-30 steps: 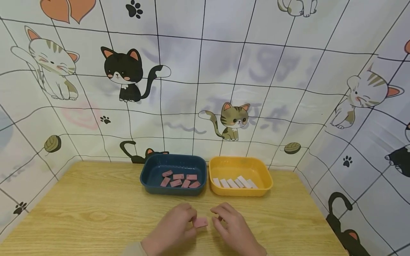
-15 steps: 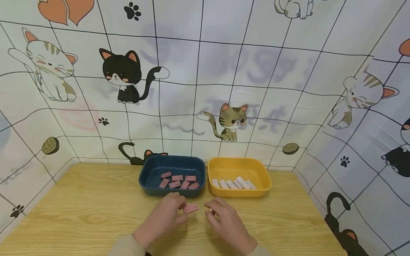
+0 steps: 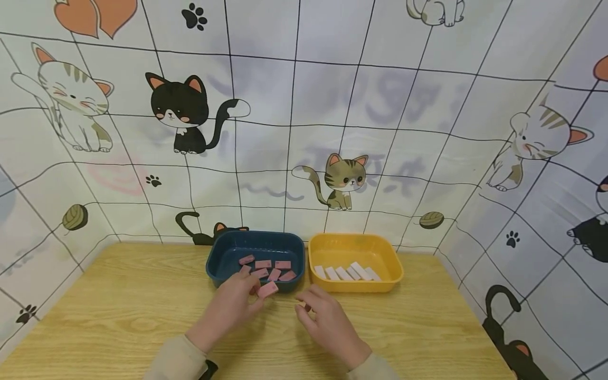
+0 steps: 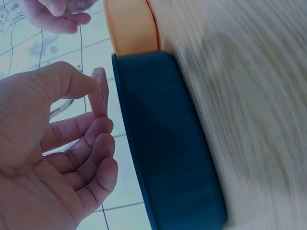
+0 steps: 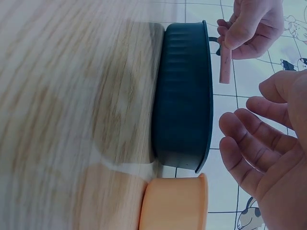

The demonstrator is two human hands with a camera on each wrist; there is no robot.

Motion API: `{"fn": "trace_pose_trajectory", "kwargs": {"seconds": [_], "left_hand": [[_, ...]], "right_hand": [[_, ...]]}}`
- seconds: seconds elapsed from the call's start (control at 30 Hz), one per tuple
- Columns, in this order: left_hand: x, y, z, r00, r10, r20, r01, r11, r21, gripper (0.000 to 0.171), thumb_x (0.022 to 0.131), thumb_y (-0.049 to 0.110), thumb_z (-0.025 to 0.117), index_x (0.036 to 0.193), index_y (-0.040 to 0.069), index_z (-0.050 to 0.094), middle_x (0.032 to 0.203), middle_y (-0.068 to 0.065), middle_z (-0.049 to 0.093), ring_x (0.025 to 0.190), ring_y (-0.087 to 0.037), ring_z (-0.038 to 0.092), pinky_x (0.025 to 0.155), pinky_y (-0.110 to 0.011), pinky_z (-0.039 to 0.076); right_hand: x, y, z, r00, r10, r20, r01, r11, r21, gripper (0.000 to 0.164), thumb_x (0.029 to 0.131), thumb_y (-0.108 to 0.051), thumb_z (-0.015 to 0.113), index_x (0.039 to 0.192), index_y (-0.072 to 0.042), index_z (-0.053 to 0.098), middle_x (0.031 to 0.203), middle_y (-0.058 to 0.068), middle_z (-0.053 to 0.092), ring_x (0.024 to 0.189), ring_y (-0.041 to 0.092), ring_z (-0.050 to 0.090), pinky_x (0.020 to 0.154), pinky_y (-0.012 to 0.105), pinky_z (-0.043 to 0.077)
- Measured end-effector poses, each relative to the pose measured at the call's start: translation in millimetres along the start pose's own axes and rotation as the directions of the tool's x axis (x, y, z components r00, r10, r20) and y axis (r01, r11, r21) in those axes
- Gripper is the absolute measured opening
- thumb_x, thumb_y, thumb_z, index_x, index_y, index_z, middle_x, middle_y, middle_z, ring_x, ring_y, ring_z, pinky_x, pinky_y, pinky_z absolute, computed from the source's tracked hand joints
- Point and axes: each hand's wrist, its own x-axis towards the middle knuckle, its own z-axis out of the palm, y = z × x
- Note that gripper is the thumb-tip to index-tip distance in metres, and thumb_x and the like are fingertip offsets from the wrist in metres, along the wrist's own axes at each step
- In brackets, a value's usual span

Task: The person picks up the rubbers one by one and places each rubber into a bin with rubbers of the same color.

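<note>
My left hand [image 3: 229, 302] pinches a small flat pink rectangular block [image 3: 268, 289] between thumb and index finger. The block is at the front rim of the dark blue tray [image 3: 217, 257], raised above the table. In the left wrist view the other fingers of that hand curl loosely below the pinch. Inside the tray lie several similar pink blocks [image 3: 282, 264], partly hidden by the hand. Just right of the held block, my right hand [image 3: 329, 323] hovers with relaxed, slightly bent fingers and holds nothing, as the right wrist view confirms.
A yellow tray [image 3: 356, 286] stands beside the blue one and holds several white blocks [image 3: 360, 271]. Both trays sit at the back of the wooden table [image 3: 119, 311], against a wall covering [image 3: 266, 148] printed with cats.
My left hand has carried the pink block forward and to the left, from low over the table up to the blue tray's front rim. My right hand has followed slightly forward and left.
</note>
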Motion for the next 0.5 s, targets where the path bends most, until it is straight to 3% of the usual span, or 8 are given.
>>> {"fn": "trace_pose_trajectory", "kwargs": {"seconds": [0.23, 0.5], "left_hand": [[1.5, -18.2, -1.2, 0.999, -0.019, -0.036, 0.02, 0.999, 0.04, 0.021, 0.077, 0.01, 0.083, 0.076, 0.013, 0.062, 0.072, 0.004, 0.047, 0.069, -0.013, 0.042, 0.061, -0.027, 0.038], [9.3, -32.1, -8.3, 0.994, -0.114, -0.004, 0.114, 0.993, 0.031, 0.016, 0.08, 0.007, 0.079, 0.079, 0.011, 0.064, 0.073, 0.001, 0.049, 0.07, -0.015, 0.043, 0.063, -0.029, 0.038]], "right_hand": [[5.7, -2.7, 0.8, 1.0, -0.002, 0.016, 0.001, 1.0, 0.025, 0.015, 0.094, -0.002, 0.07, 0.107, -0.008, 0.075, 0.097, 0.002, 0.065, 0.08, 0.003, 0.059, 0.068, 0.02, 0.052], [14.2, -5.4, 2.8, 0.999, 0.003, 0.039, -0.004, 1.0, 0.03, 0.014, 0.097, -0.006, 0.068, 0.108, -0.009, 0.075, 0.098, -0.001, 0.065, 0.08, 0.005, 0.06, 0.068, 0.019, 0.053]]}}
